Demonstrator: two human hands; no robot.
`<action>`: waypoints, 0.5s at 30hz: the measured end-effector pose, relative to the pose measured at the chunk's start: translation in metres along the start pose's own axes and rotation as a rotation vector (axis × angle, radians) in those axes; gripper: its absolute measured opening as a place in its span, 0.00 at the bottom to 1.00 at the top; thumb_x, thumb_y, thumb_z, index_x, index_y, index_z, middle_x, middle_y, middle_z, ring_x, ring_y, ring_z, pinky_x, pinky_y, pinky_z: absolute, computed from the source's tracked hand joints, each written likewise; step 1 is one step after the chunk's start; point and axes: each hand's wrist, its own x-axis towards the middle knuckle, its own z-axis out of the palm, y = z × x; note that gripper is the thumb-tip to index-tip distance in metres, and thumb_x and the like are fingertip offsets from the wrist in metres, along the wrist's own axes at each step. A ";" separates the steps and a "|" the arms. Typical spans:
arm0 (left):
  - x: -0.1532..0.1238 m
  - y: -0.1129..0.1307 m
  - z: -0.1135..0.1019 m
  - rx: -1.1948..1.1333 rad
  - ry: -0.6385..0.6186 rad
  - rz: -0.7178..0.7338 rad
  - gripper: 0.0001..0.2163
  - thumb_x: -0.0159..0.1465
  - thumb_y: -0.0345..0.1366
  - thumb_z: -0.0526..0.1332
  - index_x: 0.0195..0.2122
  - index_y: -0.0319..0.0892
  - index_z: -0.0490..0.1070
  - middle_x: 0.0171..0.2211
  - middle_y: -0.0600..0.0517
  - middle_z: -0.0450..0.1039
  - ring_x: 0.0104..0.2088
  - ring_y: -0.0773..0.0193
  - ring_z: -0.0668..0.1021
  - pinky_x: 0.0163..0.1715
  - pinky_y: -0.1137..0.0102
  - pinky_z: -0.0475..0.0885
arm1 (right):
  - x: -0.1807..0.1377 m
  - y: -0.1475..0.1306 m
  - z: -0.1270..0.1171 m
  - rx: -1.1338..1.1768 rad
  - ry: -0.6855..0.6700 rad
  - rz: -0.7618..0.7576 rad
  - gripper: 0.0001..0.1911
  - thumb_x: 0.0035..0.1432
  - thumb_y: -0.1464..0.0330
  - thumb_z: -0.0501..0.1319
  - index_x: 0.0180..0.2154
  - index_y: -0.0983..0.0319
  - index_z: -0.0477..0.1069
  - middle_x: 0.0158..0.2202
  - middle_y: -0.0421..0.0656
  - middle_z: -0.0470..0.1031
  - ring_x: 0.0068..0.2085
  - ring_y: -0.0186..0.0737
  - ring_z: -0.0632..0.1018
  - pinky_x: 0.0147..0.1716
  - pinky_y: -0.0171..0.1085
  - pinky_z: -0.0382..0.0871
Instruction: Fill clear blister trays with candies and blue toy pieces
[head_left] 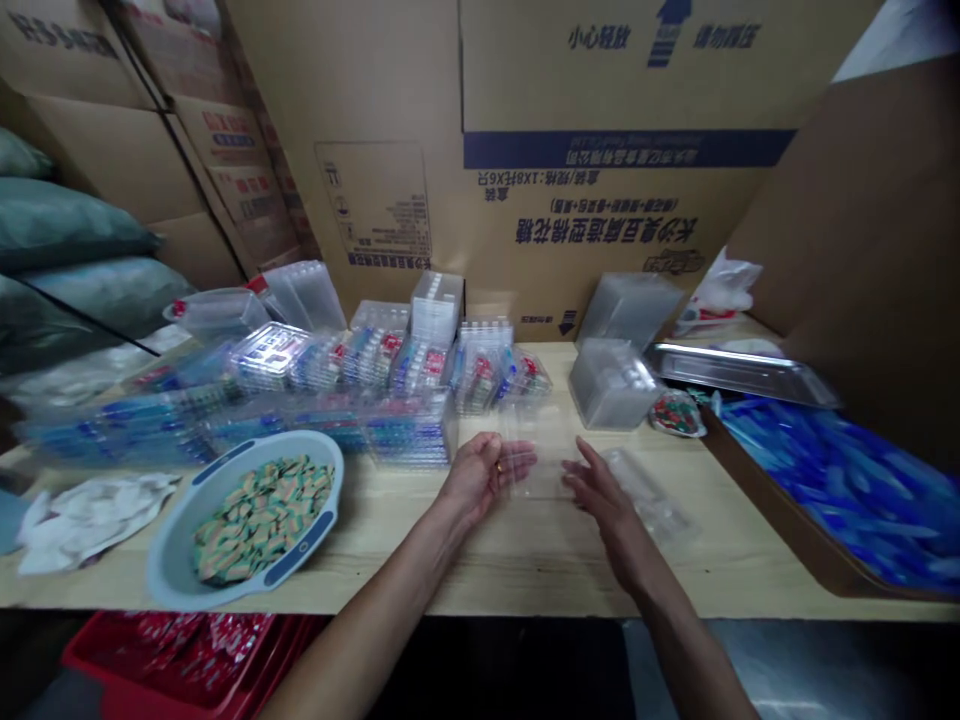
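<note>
Center of the frame, a clear tray (546, 440) is held above the desk (517, 570). The left hand (476, 478) has its fingers clamped on the tray's left edge. The right hand (606, 500) is at the tray's right edge, fingers apart; whether they touch it I cannot tell. Right of center, another clear tray (656, 505) lies beside the right hand. At lower left sits a bowl (169, 560) of small patterned pieces (262, 515).

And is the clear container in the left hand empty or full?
It looks empty: the fingers and the table show through the container, no contents visible.
</note>
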 end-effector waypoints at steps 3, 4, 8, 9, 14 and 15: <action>0.001 0.004 0.009 0.043 -0.022 0.016 0.12 0.66 0.37 0.66 0.32 0.41 0.62 0.38 0.40 0.81 0.37 0.57 0.84 0.39 0.68 0.79 | 0.014 -0.011 0.016 0.432 0.030 0.138 0.45 0.46 0.57 0.67 0.64 0.60 0.58 0.42 0.45 0.76 0.36 0.46 0.78 0.34 0.42 0.73; 0.001 0.006 0.010 0.061 -0.022 0.021 0.11 0.67 0.36 0.65 0.32 0.41 0.63 0.38 0.41 0.81 0.37 0.58 0.84 0.39 0.68 0.79 | 0.018 -0.012 0.019 0.504 0.037 0.153 0.45 0.42 0.60 0.68 0.62 0.61 0.60 0.38 0.43 0.75 0.31 0.42 0.76 0.29 0.40 0.71; 0.010 0.015 0.012 0.140 -0.001 0.032 0.09 0.68 0.35 0.61 0.32 0.41 0.63 0.36 0.43 0.81 0.34 0.61 0.84 0.40 0.67 0.79 | 0.032 -0.015 0.024 0.550 -0.010 0.133 0.42 0.39 0.62 0.69 0.58 0.63 0.64 0.29 0.36 0.71 0.21 0.34 0.69 0.20 0.35 0.63; 0.015 0.019 0.012 0.182 0.009 0.035 0.08 0.69 0.36 0.60 0.33 0.41 0.63 0.36 0.43 0.81 0.34 0.61 0.83 0.40 0.66 0.79 | 0.037 -0.016 0.023 0.537 -0.013 0.121 0.43 0.40 0.62 0.69 0.59 0.63 0.63 0.28 0.35 0.70 0.20 0.34 0.68 0.19 0.34 0.62; 0.057 0.058 0.013 0.931 0.209 0.372 0.10 0.70 0.35 0.55 0.50 0.42 0.67 0.51 0.41 0.76 0.44 0.54 0.82 0.49 0.57 0.76 | 0.100 -0.027 0.005 0.464 0.185 -0.034 0.44 0.41 0.63 0.64 0.62 0.59 0.59 0.31 0.35 0.70 0.20 0.31 0.66 0.18 0.32 0.62; 0.068 0.068 0.013 1.171 0.203 0.468 0.12 0.70 0.34 0.55 0.53 0.41 0.67 0.55 0.39 0.73 0.52 0.51 0.79 0.55 0.54 0.72 | 0.120 -0.030 0.002 0.418 0.216 -0.047 0.43 0.42 0.64 0.62 0.63 0.59 0.59 0.32 0.35 0.70 0.21 0.32 0.67 0.19 0.32 0.63</action>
